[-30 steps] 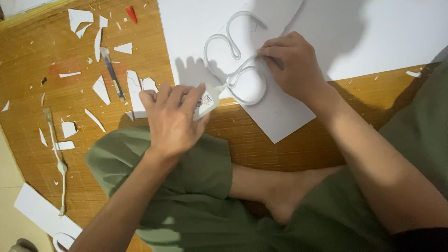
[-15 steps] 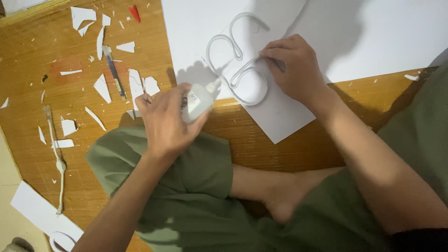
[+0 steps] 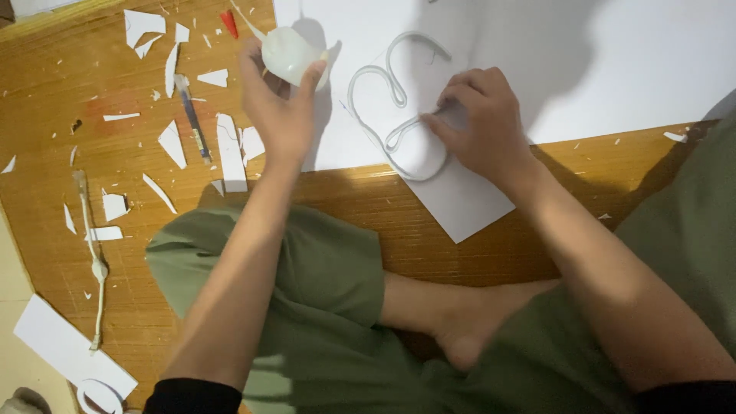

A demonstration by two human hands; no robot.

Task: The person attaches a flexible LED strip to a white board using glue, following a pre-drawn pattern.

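My left hand (image 3: 280,107) holds a small pale squeeze bottle (image 3: 293,54) with a thin nozzle, lifted above the left edge of a large white sheet (image 3: 613,61). My right hand (image 3: 479,126) presses its fingertips on a curved white paper strip (image 3: 387,100) that loops across a smaller white sheet (image 3: 460,203). The strip stands on edge in an S-like outline. My crossed legs in green trousers and a bare foot (image 3: 452,322) fill the lower part of the view.
Several white paper scraps (image 3: 228,142) litter the wooden floor at left. A craft knife (image 3: 192,115) lies among them, with a red cap (image 3: 229,23) farther up. A white cord (image 3: 92,253) and a white card (image 3: 65,353) lie at lower left.
My left hand has lifted the bottle from near the strip's lower left end up and away toward the top of the view. My right hand stays on the strip.
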